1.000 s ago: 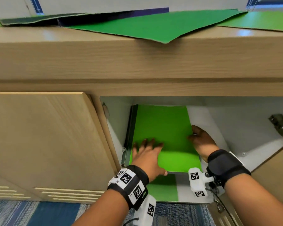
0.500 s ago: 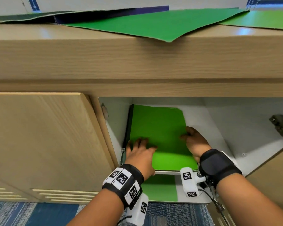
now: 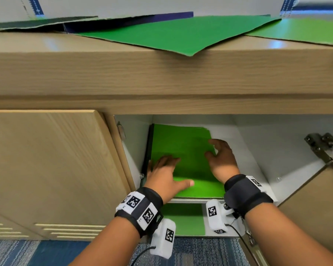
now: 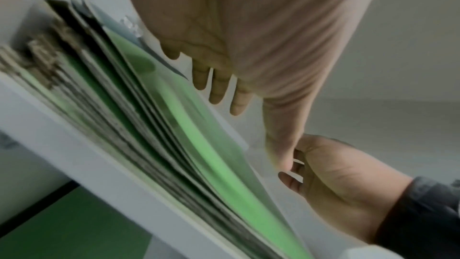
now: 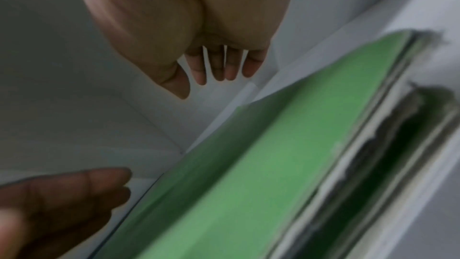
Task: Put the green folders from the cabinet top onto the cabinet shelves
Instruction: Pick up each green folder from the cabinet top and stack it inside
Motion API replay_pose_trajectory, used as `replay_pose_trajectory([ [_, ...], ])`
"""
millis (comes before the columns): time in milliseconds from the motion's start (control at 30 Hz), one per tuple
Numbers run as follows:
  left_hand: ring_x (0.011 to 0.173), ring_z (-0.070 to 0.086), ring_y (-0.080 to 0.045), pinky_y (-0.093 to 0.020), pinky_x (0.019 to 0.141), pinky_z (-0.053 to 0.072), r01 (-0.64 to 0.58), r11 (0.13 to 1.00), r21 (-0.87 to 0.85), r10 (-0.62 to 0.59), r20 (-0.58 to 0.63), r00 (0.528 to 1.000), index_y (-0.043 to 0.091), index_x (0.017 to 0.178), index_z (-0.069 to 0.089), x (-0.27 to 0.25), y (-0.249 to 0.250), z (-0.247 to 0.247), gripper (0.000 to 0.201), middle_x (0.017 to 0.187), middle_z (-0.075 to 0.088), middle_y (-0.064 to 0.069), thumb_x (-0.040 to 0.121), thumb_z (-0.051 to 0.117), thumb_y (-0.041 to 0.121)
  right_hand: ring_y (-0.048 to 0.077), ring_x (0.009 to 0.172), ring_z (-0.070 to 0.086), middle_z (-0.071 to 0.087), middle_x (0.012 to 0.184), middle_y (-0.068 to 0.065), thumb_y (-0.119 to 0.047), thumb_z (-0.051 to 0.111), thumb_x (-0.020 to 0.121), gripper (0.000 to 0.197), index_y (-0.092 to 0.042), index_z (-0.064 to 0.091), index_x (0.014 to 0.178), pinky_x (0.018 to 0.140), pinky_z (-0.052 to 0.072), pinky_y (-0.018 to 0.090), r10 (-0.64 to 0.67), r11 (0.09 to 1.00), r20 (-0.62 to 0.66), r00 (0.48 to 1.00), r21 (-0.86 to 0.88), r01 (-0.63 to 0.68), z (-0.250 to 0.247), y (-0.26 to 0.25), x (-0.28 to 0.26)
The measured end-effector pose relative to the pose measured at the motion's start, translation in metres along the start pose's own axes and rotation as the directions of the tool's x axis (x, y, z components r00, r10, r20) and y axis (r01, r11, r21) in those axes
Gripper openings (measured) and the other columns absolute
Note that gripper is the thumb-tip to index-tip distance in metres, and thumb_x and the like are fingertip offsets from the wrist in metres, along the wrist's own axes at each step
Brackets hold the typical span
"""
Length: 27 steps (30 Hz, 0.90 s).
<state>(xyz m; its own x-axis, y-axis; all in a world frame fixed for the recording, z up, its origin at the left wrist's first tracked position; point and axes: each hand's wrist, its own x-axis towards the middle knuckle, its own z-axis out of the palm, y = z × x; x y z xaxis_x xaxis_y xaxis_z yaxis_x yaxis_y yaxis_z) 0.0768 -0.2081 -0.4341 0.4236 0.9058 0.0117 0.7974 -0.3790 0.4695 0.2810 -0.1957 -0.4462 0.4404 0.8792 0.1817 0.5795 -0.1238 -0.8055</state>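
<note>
A stack of green folders (image 3: 183, 156) lies flat on the upper shelf of the open cabinet, against its left wall. My left hand (image 3: 164, 169) is spread over the top folder's front left part with straight fingers (image 4: 219, 86). My right hand (image 3: 219, 158) hovers at the stack's right edge, fingers (image 5: 216, 66) straight and holding nothing. The wrist views show the layered stack (image 4: 161, 125) (image 5: 261, 164) just below both palms. Two more green folders (image 3: 171, 35) (image 3: 306, 31) lie on the cabinet top (image 3: 85, 60); the nearer one overhangs the front edge.
Dark folders (image 3: 46, 24) and a navy one (image 3: 142, 18) lie at the back left of the cabinet top. A green folder (image 3: 183, 219) lies on the lower shelf. The left door (image 3: 46, 169) is closed; the right door (image 3: 315, 208) stands open on its hinge (image 3: 323, 146).
The top green folder has slid deeper into the shelf and squared up with the stack. My right hand has let go of its right edge and opened; both hands have drawn back slightly.
</note>
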Motion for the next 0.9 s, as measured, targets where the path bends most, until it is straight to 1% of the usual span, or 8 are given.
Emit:
replay_pose_trajectory([
  [67,0.135,0.038,-0.017,-0.035,0.111,0.031,-0.036,0.984,-0.175,0.02,-0.091,0.996,0.03,0.139,0.042,-0.003,0.006,-0.008,0.079,0.144,0.043,0.003,0.073,0.06,0.068,0.024,0.116,0.057,0.058,0.127,0.008,-0.004,0.059,0.085,0.035,-0.011,0.061,0.119,0.1,0.045,0.036,-0.042,0.996,-0.042,0.998,0.08,0.045,-0.004,-0.012,-0.009],
  [133,0.124,0.05,-0.017,-0.024,0.1,0.04,-0.084,0.954,-0.287,0.04,-0.157,0.987,0.026,0.138,0.045,-0.011,0.017,-0.02,0.068,0.138,0.049,0.004,0.08,0.063,0.058,0.023,0.105,0.062,0.063,0.116,0.005,-0.001,0.057,0.084,0.03,-0.013,0.064,0.111,0.095,0.049,0.037,-0.105,0.988,-0.103,0.989,0.106,0.116,-0.012,-0.028,-0.021],
  [267,0.102,0.058,-0.03,-0.025,0.083,0.044,-0.167,0.925,-0.341,0.081,-0.25,0.965,0.027,0.137,0.047,-0.04,0.052,-0.056,0.057,0.127,0.057,0.004,0.086,0.063,0.047,0.017,0.082,0.063,0.068,0.091,-0.001,-0.006,0.056,0.08,0.021,-0.021,0.066,0.09,0.08,0.053,0.033,-0.27,0.942,-0.179,0.946,0.154,0.298,-0.044,-0.077,-0.052],
  [467,0.111,0.049,0.008,-0.016,0.097,0.04,-0.344,0.883,-0.32,0.217,-0.371,0.903,0.035,0.127,0.053,-0.084,0.094,-0.117,0.042,0.122,0.053,0.02,0.086,0.064,0.036,0.008,0.067,0.059,0.063,0.068,-0.01,-0.02,0.06,0.086,0.012,-0.024,0.063,0.076,0.062,0.045,0.019,-0.452,0.865,-0.188,0.872,0.146,0.479,-0.107,-0.164,-0.111],
  [600,0.106,0.051,0.014,-0.006,0.091,0.038,-0.439,0.865,-0.241,0.295,-0.462,0.836,0.041,0.116,0.058,-0.112,0.122,-0.168,0.032,0.111,0.059,0.027,0.087,0.063,0.031,0.006,0.065,0.058,0.061,0.065,-0.013,-0.031,0.055,0.084,0.014,-0.023,0.062,0.075,0.06,0.043,0.016,-0.539,0.801,-0.224,0.812,0.161,0.577,-0.144,-0.221,-0.137],
  [700,0.088,0.06,0.008,-0.012,0.079,0.047,-0.48,0.844,-0.24,0.299,-0.532,0.792,0.036,0.101,0.065,-0.123,0.138,-0.208,0.017,0.093,0.067,0.023,0.087,0.06,0.028,0.006,0.067,0.059,0.063,0.069,-0.009,-0.023,0.06,0.087,0.011,-0.023,0.062,0.077,0.062,0.047,0.022,-0.529,0.798,-0.202,0.824,0.212,0.564,-0.171,-0.261,-0.136],
  [800,0.074,0.06,0.0,-0.024,0.069,0.05,-0.469,0.848,-0.245,0.24,-0.611,0.754,0.031,0.089,0.065,-0.123,0.147,-0.248,0.008,0.079,0.066,0.014,0.086,0.059,0.027,0.013,0.077,0.064,0.066,0.079,-0.006,-0.017,0.062,0.086,0.007,-0.024,0.063,0.084,0.071,0.056,0.033,-0.415,0.849,-0.138,0.899,0.296,0.438,-0.192,-0.294,-0.121],
  [900,0.094,0.055,-0.004,-0.029,0.085,0.047,-0.368,0.927,-0.069,0.246,-0.629,0.738,0.028,0.101,0.063,-0.102,0.144,-0.284,0.018,0.1,0.057,0.01,0.084,0.061,0.029,0.016,0.085,0.066,0.066,0.095,0.004,-0.016,0.059,0.089,0.009,-0.017,0.061,0.098,0.068,0.06,0.034,-0.252,0.902,0.01,0.968,0.366,0.231,-0.205,-0.313,-0.103],
])
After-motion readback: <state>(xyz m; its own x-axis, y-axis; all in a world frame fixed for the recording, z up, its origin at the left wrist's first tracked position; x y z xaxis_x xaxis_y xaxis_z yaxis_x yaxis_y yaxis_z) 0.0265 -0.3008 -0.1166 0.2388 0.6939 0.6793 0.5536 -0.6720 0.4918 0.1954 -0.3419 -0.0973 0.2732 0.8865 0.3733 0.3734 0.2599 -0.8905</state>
